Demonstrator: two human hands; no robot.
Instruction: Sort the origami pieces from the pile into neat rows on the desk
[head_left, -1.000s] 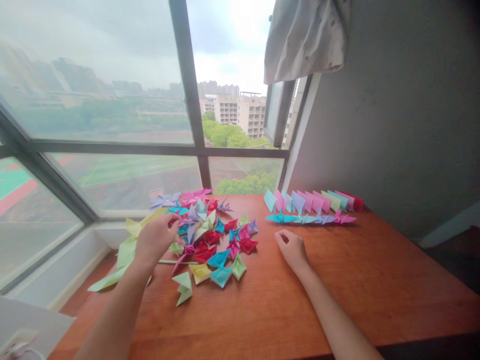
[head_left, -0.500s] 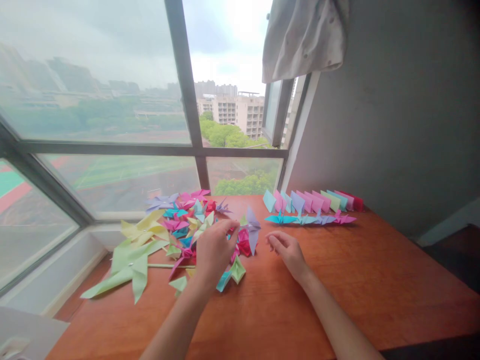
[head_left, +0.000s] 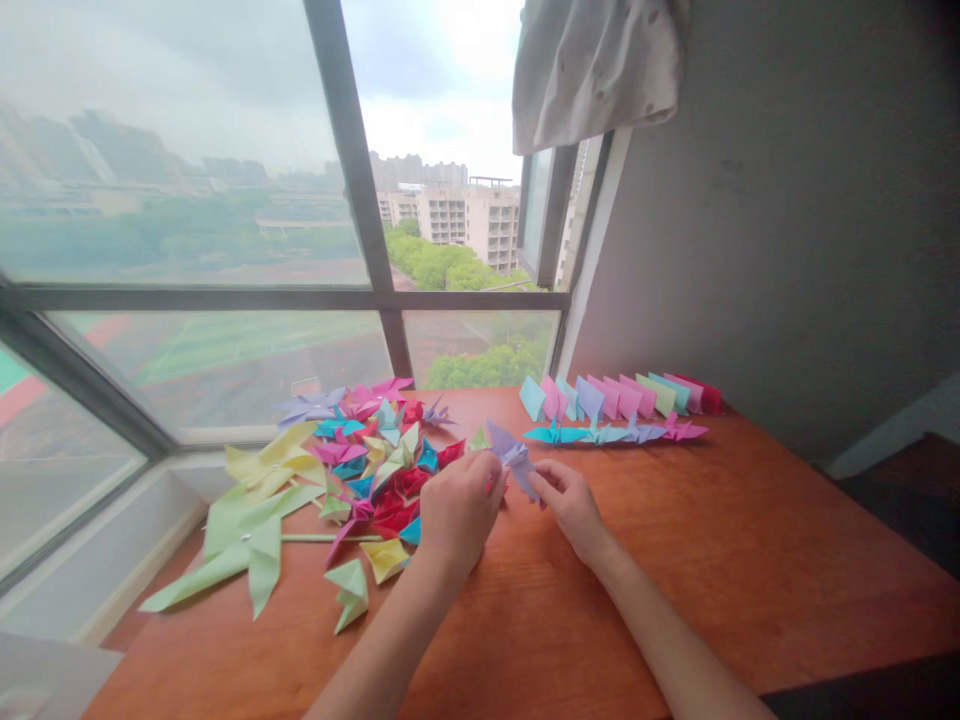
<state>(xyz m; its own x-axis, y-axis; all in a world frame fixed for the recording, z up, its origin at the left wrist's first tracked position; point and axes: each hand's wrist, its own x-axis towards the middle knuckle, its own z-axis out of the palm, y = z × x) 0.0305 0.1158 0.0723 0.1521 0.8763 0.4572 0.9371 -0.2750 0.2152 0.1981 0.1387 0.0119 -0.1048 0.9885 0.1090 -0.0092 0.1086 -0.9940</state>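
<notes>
A lavender paper crane [head_left: 513, 452] is between my two hands, above the brown table. My left hand [head_left: 463, 508] is closed on its near left side, with the fingertips partly hidden behind the knuckles. Thumb and fingers of my right hand [head_left: 568, 505] pinch the crane's right wing. Left of my left hand lies a heap of folded paper pieces in many colours, red folded papers [head_left: 397, 500] among them. A yellow folded piece [head_left: 385, 559] and a pale green one [head_left: 349, 594] rest at its near edge.
Several paper cranes [head_left: 600, 433] stand in a row at the back right, before a row of upright folded cards [head_left: 622, 398]. Green and yellow paper pinwheels [head_left: 247, 540] lie at the left. Windows and a grey wall border the wooden table [head_left: 750, 560].
My left hand has moved right with the crane, which has turned and tilted. My right hand has moved slightly left and taken hold of a wing. The view has shifted a little.
</notes>
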